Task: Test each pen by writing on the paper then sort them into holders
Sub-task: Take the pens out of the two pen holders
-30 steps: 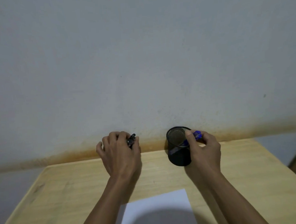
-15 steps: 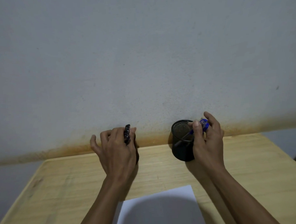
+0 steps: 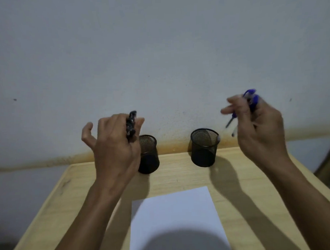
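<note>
Wooden and pale, the tabletop (image 3: 180,173) fills the lower part of the frame, and it stands against a grey wall (image 3: 157,50) with a rusty brown stain along the bottom. A white sheet of paper (image 3: 174,214) lies flat at the lower middle of the frame. A round dark shadow covers its near end.

Two black mesh holders stand upright at the back edge of the tabletop, well apart from each other. The left holder (image 3: 149,157) is just left of the middle and is partly hidden behind the left hand. The right holder (image 3: 204,147) is just right of the middle and looks empty inside, though the mesh is dark and hard to see into.

The left hand (image 3: 114,147) is up in the air at the middle left. Its fingers are curled shut around a bunch of black pens (image 3: 131,127), with the thumb sticking out to the side. The right hand (image 3: 259,127) is up higher at the middle right, beside the right holder and not touching it. It is closed around some blue pens (image 3: 250,101). Their tips point down and left, and they look blurry.
</note>
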